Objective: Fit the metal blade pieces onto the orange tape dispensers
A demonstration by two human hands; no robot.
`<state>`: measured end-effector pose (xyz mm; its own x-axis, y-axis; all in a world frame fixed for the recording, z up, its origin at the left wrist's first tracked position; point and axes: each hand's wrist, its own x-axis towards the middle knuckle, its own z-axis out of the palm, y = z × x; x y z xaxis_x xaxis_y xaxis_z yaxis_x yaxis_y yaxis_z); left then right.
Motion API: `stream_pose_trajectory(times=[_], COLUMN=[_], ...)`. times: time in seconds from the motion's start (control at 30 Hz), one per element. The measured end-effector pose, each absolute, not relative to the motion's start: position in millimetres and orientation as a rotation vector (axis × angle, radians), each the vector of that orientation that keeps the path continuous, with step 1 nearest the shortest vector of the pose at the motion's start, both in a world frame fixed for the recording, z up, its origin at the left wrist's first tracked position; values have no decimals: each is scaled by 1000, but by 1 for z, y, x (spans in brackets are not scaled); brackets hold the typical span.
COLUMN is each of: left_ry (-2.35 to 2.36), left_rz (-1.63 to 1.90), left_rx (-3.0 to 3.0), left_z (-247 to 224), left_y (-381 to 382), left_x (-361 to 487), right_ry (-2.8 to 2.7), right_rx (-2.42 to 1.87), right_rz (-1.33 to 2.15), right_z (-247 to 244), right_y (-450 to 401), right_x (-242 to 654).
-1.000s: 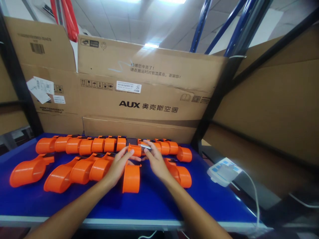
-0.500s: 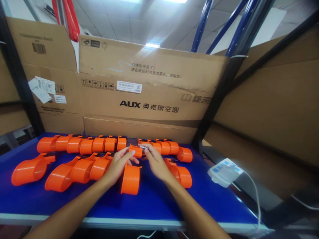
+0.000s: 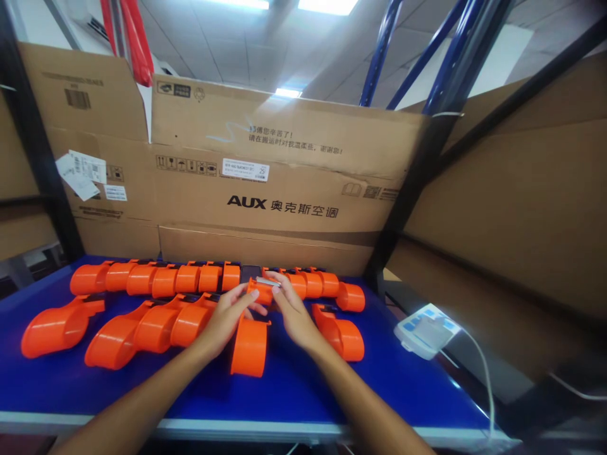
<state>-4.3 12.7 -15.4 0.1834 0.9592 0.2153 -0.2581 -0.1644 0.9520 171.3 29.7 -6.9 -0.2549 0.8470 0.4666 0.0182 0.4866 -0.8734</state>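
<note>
My left hand (image 3: 226,319) is closed on an orange plastic part (image 3: 260,293), its thumb pressed on the near side. In my right hand (image 3: 294,315) a thin silvery strip (image 3: 268,282) is pinched between thumb and fingers; it lies across the top of that orange part. Just below the hands, an orange ring-shaped part (image 3: 250,349) stands on the blue table (image 3: 294,395). My left forearm passes beside a front row of similar orange parts (image 3: 156,328).
A back row of orange parts (image 3: 141,279) with dark pieces on top runs before a large cardboard sheet (image 3: 265,240). More orange parts (image 3: 349,339) stand at right. A dark flat object (image 3: 250,272) sits mid-row. A clear plastic case (image 3: 427,332) and white cable lie at the right edge.
The silvery strip has shifted left and now lies further over the orange part. My right hand has turned slightly with it; my left hand keeps its hold.
</note>
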Motion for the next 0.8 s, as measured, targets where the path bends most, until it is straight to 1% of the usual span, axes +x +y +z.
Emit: stream_pose_trajectory(times=[0.1,0.3,0.8], left_ry=[799,805,862], left_rz=[1365,1355,1357], left_rx=[1175,1210,1324], left_z=[-18,-19,-19], left_y=[17,18,17], left_x=[-7,-8,-9], right_ry=[-1477,-1386,-1469], right_rx=[-785,-830,-797], right_rz=[967,846,799], right_z=[-11,-11,-7], right_y=[35,40,33], right_x=[169,174,175])
